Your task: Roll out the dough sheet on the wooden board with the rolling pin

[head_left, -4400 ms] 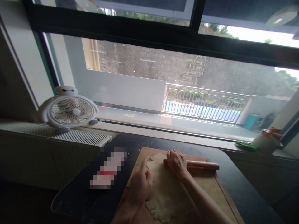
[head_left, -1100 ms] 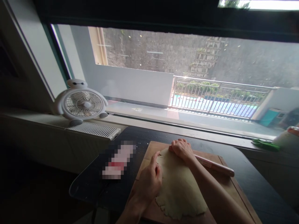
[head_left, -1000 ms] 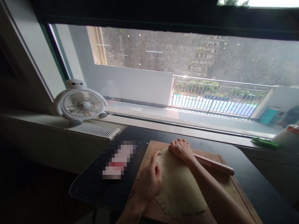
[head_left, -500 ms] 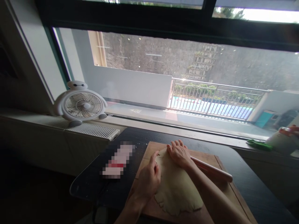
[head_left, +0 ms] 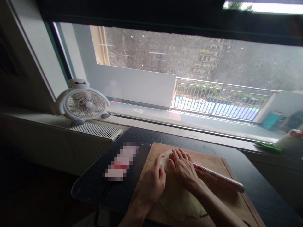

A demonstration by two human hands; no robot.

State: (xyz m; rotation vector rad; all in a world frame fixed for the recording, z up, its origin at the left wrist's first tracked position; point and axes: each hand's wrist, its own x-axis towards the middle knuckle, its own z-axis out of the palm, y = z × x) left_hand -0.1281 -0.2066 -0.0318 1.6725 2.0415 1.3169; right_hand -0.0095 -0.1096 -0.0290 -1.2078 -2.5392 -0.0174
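Note:
A flattened sheet of pale dough [head_left: 181, 201] with a ragged near edge lies on a wooden board [head_left: 214, 157]. Cupped along the dough's left edge is my left hand [head_left: 153, 183], its fingers pointing forward and its thumb beside them; it holds nothing that I can see. My right hand [head_left: 183, 165] lies palm down over the far part of the dough, fingers stretched out. To its right, a rolling pin [head_left: 220, 178] with red and white print near one end slants across the board. Its left end is hidden behind my right hand, so I cannot tell whether they touch.
The board stands on a dark table [head_left: 90, 179] with rounded corners. A blurred-out pinkish item [head_left: 121, 162] lies to the left. Beyond are a radiator [head_left: 104, 130] bearing a white fan [head_left: 85, 102], a window sill, and a green item [head_left: 267, 147] at the right.
My right hand has drawn slightly nearer. The rolling pin has shifted right and toward me and has turned, showing its red print. My left hand stays at the dough's edge. The view has tilted down slightly.

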